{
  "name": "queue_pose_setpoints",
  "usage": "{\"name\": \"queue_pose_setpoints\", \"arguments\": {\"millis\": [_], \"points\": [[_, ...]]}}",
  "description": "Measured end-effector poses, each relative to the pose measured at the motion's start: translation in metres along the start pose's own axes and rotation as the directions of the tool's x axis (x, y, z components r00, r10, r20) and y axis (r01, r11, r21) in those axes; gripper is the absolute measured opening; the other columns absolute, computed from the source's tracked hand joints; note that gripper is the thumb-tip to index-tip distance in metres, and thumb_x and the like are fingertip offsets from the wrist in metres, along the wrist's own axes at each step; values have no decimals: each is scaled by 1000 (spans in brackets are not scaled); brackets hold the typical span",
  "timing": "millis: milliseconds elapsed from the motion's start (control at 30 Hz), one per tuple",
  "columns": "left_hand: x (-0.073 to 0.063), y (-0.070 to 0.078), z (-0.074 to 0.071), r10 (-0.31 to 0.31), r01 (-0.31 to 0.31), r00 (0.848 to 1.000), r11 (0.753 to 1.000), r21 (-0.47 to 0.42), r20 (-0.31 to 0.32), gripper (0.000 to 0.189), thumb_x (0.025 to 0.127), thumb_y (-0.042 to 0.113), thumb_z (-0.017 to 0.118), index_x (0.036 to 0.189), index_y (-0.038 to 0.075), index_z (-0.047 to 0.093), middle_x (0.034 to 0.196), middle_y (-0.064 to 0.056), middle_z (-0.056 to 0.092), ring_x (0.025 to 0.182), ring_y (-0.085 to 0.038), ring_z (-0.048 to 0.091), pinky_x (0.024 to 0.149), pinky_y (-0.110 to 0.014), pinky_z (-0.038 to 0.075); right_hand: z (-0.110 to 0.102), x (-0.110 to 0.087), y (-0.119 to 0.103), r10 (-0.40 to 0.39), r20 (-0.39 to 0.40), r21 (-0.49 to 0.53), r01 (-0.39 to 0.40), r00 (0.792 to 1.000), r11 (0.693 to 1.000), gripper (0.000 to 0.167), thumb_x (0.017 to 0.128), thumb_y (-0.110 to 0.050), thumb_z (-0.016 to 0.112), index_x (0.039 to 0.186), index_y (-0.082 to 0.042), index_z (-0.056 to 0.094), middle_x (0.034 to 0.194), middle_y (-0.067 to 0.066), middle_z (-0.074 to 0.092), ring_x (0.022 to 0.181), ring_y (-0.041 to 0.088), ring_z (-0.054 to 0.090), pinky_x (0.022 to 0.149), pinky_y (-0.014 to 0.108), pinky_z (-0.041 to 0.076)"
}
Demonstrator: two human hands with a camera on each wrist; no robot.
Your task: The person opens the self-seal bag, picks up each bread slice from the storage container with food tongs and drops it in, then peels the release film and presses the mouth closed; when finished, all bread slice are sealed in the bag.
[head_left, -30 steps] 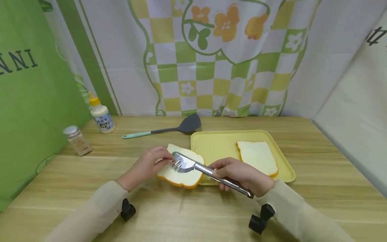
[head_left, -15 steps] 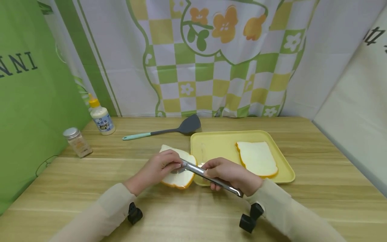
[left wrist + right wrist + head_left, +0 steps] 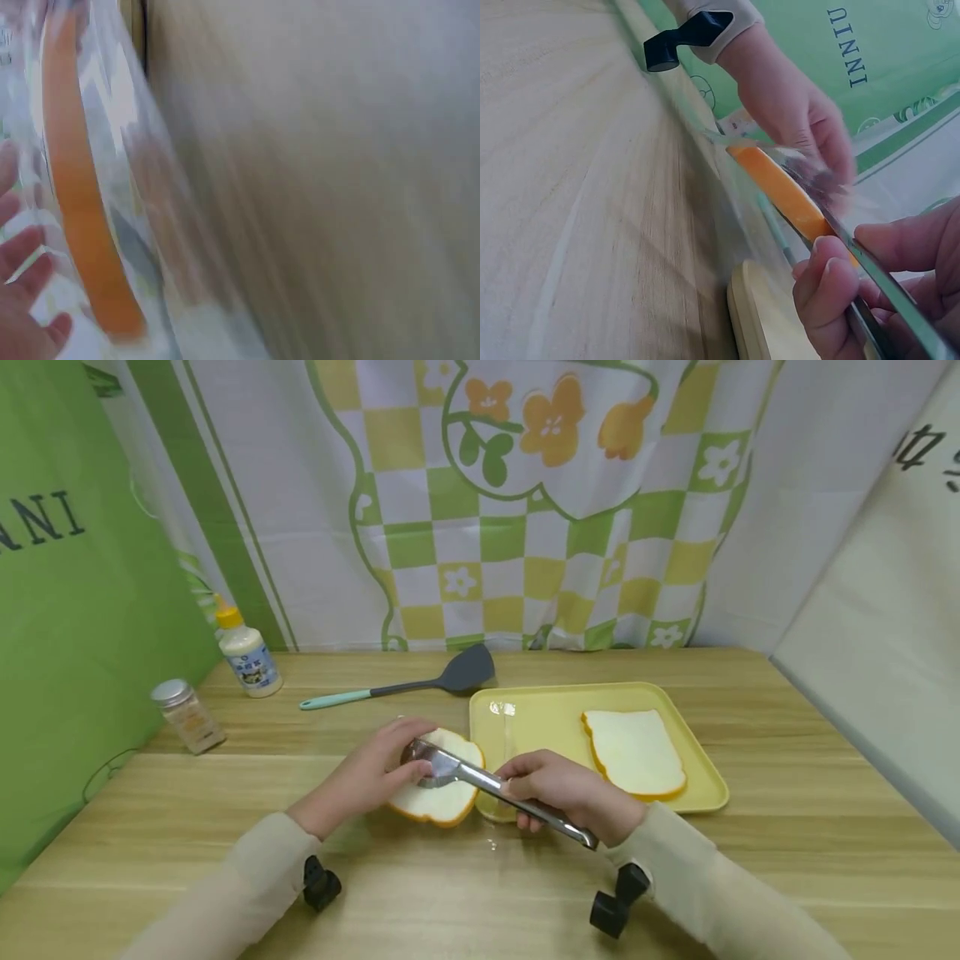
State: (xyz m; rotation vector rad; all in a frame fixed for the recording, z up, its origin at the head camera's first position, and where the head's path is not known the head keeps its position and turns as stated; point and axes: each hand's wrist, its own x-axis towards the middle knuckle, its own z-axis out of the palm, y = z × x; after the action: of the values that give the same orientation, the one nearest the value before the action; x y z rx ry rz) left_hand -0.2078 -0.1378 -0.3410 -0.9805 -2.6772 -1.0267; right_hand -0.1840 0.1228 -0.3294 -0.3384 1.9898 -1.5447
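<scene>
Gripping metal tongs [image 3: 483, 781], right hand [image 3: 573, 797] at lower centre-right of the head view, thumb and fingers pinching both tong arms. Tongs slant up-left, their head over a bread slice [image 3: 450, 802] just left of centre; right wrist view shows its orange crust between the arms. Left hand [image 3: 367, 777] reaches in from the left, grip spread, thumb by the tong head; it covers the slice's left part. Cannot tell whether those fingers touch the clear film [image 3: 116, 90], which runs alongside the crust at upper left of the left wrist view.

Obstacles: yellow tray [image 3: 540, 718], its left rim just right of the held slice in the frame. Second slice [image 3: 637, 752] lies in the tray's right half. Above the left hand, spatula [image 3: 465, 670] flat on the table [image 3: 465, 902], dark blade to the right near the tray's corner, mint handle to the left. Farther left, well apart from the hands: yellow-capped bottle [image 3: 251, 660], silver-lidded jar [image 3: 189, 718] nearer, thin cable [image 3: 108, 768] at the edge. Checked, flowered curtain [image 3: 525, 552] behind, filling the upper frame.
</scene>
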Motion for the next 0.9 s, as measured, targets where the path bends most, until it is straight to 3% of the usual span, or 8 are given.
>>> {"name": "queue_pose_setpoints", "arguments": {"millis": [67, 133, 367, 567, 633, 733, 833, 900], "points": [[-2, -6, -4, -25, 25, 1000, 999, 30, 18, 41, 86, 16, 66, 125, 7, 57, 128, -12, 54, 121, -32, 47, 101, -48, 37, -1, -1, 0, -3, 0, 3, 3, 1000, 1000, 29, 88, -3, 51, 114, 10, 52, 77, 10, 54, 51, 11, 54, 46, 19, 45], [-2, -11, -5, -18, 17, 999, 999, 30, 37, 37, 87, 15, 65, 122, 6, 59, 130, -15, 54, 125, -35, 44, 105, -50, 31, -2, -1, 0, -1, 9, 9, 1, 1000, 1000, 29, 88, -3, 52, 113, 10, 52, 77, 10, 53, 50, 10, 53, 46, 19, 45], [2, -13, -2, 4, -3, 1000, 998, -57, 10, 20, 87, 9, 63, 106, 5, 69, 116, -10, 64, 117, -29, 54, 101, -42, 40, 4, 0, -1, 10, 62, -10, -10, 998, 1000, 27, 88, -4, 52, 112, 9, 53, 77, 9, 53, 51, 11, 52, 45, 19, 44], [6, -10, -8, -21, 16, 999, 989, -144, -33, 20, 89, 8, 60, 106, 5, 69, 116, -11, 64, 115, -28, 55, 97, -42, 43, 0, -4, -5, 2, 69, -28, -1, 998, 1000, 28, 88, -3, 52, 113, 8, 55, 80, 9, 55, 50, 10, 52, 47, 20, 45], [7, -9, -8, 17, -22, 999, 993, -115, -47, 19, 88, 8, 60, 104, 6, 70, 113, -10, 65, 111, -27, 57, 95, -42, 45, -2, -5, -5, 7, 62, -37, -5, 998, 999, 27, 88, -3, 52, 113, 9, 54, 80, 10, 54, 50, 10, 52, 47, 20, 45], [10, -4, -4, 128, -130, 990, 991, -38, -54, 17, 86, 6, 62, 101, 6, 70, 107, -9, 68, 104, -26, 60, 94, -46, 43, -2, -4, -4, 8, 54, -52, -6, 998, 999, 27, 89, -3, 52, 113, 9, 54, 81, 10, 54, 50, 11, 53, 46, 20, 45], [13, 3, 1, 226, -226, 974, 974, 3, -8, 18, 86, 6, 61, 102, 8, 69, 108, -7, 67, 104, -25, 60, 100, -55, 31, 1, -1, -3, 5, 62, -51, -2, 998, 999, 27, 89, -4, 52, 112, 8, 54, 80, 9, 53, 50, 11, 53, 46, 20, 45], [14, 7, 2, 254, -254, 967, 967, 5, 38, 20, 88, 8, 60, 106, 9, 68, 113, -8, 66, 110, -25, 57, 103, -61, 19, 3, 1, -3, 4, 65, -44, -1, 998, 999, 25, 89, -4, 52, 111, 8, 54, 77, 8, 53, 50, 11, 53, 46, 20, 45]]}}
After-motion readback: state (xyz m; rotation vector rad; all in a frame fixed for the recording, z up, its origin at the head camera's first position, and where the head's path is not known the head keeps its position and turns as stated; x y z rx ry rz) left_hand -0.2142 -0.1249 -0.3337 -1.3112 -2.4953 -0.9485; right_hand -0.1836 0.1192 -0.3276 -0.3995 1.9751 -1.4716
